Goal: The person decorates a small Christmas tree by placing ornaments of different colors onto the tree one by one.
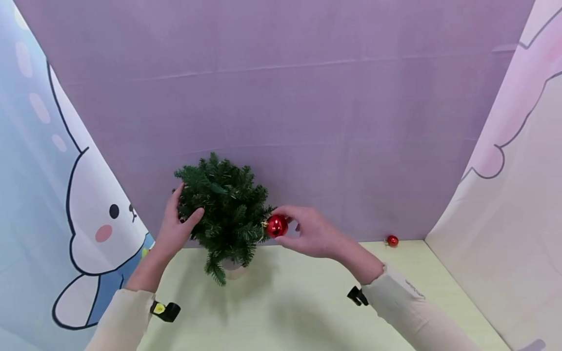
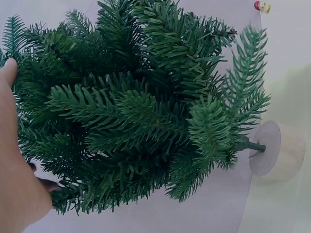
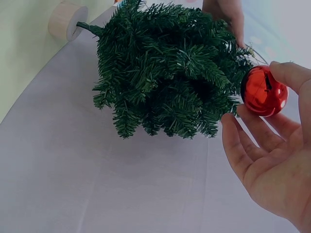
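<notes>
A small artificial Christmas tree (image 1: 224, 200) with dense green branches stands on a round pale wooden base (image 3: 61, 22). My left hand (image 1: 172, 230) holds the tree's left side, thumb in front and fingers partly hidden among the branches. On the right, my right hand (image 1: 313, 234) pinches a shiny red Christmas ball (image 1: 276, 226) between thumb and fingers. The ball's gold cap and loop point toward the tree's right-hand branches, right at the needle tips. In the right wrist view the same ball (image 3: 265, 91) overlaps the tree's edge.
Another red Christmas ball (image 1: 392, 241) lies at the back right of the pale table (image 1: 307, 292), by the purple backdrop (image 1: 329, 122). Printed cloth panels form the sides, with a cartoon animal (image 1: 96, 219) on the left one.
</notes>
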`<state>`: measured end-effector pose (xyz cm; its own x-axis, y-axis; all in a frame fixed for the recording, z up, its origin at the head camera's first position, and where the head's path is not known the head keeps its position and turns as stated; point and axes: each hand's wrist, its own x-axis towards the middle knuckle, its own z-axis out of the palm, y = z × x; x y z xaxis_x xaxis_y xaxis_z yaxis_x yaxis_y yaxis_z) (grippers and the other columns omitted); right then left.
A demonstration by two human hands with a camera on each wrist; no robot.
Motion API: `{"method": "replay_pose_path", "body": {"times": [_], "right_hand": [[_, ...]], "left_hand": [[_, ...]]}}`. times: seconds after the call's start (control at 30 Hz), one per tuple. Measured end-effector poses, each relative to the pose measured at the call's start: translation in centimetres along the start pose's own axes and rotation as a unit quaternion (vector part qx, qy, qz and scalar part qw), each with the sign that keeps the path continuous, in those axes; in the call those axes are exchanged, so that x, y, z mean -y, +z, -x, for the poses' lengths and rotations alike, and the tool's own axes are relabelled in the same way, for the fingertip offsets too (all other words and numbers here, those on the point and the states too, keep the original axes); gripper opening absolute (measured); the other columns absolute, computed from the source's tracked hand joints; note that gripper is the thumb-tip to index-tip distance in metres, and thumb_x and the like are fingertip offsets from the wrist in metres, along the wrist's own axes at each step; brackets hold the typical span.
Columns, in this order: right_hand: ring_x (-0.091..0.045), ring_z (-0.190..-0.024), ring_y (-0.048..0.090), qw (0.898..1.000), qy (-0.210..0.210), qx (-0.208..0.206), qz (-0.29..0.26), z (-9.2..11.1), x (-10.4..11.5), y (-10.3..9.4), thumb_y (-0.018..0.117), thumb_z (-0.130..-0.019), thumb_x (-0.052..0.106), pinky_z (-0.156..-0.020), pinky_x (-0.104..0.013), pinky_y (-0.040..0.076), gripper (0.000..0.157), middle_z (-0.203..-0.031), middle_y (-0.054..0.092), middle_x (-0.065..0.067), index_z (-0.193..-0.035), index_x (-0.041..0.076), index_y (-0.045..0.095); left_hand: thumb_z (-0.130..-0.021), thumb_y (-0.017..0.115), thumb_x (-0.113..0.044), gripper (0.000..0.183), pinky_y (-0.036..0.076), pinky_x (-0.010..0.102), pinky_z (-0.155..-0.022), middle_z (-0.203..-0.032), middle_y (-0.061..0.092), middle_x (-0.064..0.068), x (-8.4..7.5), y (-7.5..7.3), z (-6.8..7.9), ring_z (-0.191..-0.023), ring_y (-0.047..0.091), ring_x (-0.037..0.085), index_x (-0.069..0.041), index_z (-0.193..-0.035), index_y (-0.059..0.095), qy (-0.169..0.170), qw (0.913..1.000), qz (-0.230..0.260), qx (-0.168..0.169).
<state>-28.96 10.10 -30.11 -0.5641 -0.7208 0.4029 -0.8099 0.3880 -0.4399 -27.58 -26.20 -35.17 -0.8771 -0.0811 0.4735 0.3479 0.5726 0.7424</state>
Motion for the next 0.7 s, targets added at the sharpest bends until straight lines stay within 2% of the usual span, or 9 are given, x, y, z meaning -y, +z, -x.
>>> {"method": "replay_pose_path", "body": {"times": [0.1, 0.2, 0.33, 0.4, 0.5, 0.6, 0.7], "right_hand": [[-0.001, -0.093, 0.056, 1.000, 0.003, 0.005, -0.008, 0.0, 0.1, 0.2, 0.073, -0.087, 0.027, -0.071, -0.026, 0.051, 0.039, -0.103, 0.060, 0.020, -0.124, 0.024, 0.060], [-0.001, -0.093, 0.056, 1.000, 0.008, 0.011, -0.018, 0.0, 0.1, 0.4, 0.073, -0.087, 0.029, -0.071, -0.026, 0.051, 0.039, -0.102, 0.060, 0.020, -0.123, 0.025, 0.059], [-0.001, -0.093, 0.056, 0.999, 0.009, 0.018, -0.029, -0.1, 0.0, 0.8, 0.073, -0.088, 0.028, -0.071, -0.027, 0.051, 0.039, -0.102, 0.060, 0.020, -0.124, 0.025, 0.059], [-0.001, -0.094, 0.056, 0.999, 0.008, 0.019, -0.028, -0.1, 0.0, 1.0, 0.073, -0.088, 0.028, -0.071, -0.027, 0.051, 0.040, -0.102, 0.060, 0.020, -0.125, 0.023, 0.059], [-0.001, -0.095, 0.056, 0.999, 0.004, 0.020, -0.031, -0.3, 0.0, 1.1, 0.073, -0.088, 0.026, -0.071, -0.027, 0.051, 0.042, -0.103, 0.061, 0.020, -0.127, 0.020, 0.059], [-0.001, -0.095, 0.056, 0.999, 0.006, 0.019, -0.035, -0.4, 0.0, 1.2, 0.073, -0.088, 0.026, -0.072, -0.027, 0.051, 0.042, -0.104, 0.061, 0.020, -0.127, 0.019, 0.059], [-0.001, -0.095, 0.056, 0.999, 0.012, 0.022, -0.038, -0.4, 0.0, 1.4, 0.073, -0.088, 0.027, -0.073, -0.027, 0.051, 0.042, -0.104, 0.060, 0.020, -0.127, 0.020, 0.059]], "left_hand": [[-0.097, 0.059, -0.038, 0.076, 0.019, 0.071, -0.102, -0.161, -0.004, 0.001, 0.2, 0.4, 0.3, -0.145, 0.004, 0.035, -0.046, -0.153, 0.009, 0.005, 0.9993, -0.014, -0.035], [-0.095, 0.063, -0.038, 0.075, 0.021, 0.071, -0.102, -0.161, -0.005, -0.001, 0.2, 0.9, 0.7, -0.145, 0.005, 0.034, -0.040, -0.155, 0.017, 0.023, 0.9963, -0.034, -0.076], [-0.094, 0.065, -0.030, 0.070, 0.020, 0.068, -0.104, -0.161, 0.003, 0.001, -0.1, 1.5, 1.2, -0.145, 0.011, 0.032, -0.026, -0.154, 0.029, 0.076, 0.9886, -0.039, -0.124], [-0.094, 0.065, -0.028, 0.068, 0.019, 0.068, -0.105, -0.160, 0.007, 0.003, -0.3, 1.8, 1.4, -0.145, 0.012, 0.032, -0.023, -0.154, 0.031, 0.100, 0.9852, -0.048, -0.130], [-0.092, 0.068, -0.029, 0.072, 0.019, 0.070, -0.103, -0.161, 0.008, 0.002, -0.5, 2.4, 1.6, -0.145, 0.009, 0.033, -0.026, -0.154, 0.030, 0.118, 0.9826, -0.073, -0.124], [-0.089, 0.072, -0.031, 0.076, 0.024, 0.070, -0.101, -0.161, 0.003, 0.003, -0.5, 3.0, 1.7, -0.145, 0.009, 0.036, -0.028, -0.153, 0.031, 0.116, 0.9809, -0.094, -0.124], [-0.089, 0.072, -0.031, 0.074, 0.028, 0.068, -0.099, -0.161, 0.001, 0.006, -0.2, 3.4, 1.9, -0.144, 0.011, 0.037, -0.021, -0.152, 0.034, 0.102, 0.9810, -0.098, -0.133]]}}
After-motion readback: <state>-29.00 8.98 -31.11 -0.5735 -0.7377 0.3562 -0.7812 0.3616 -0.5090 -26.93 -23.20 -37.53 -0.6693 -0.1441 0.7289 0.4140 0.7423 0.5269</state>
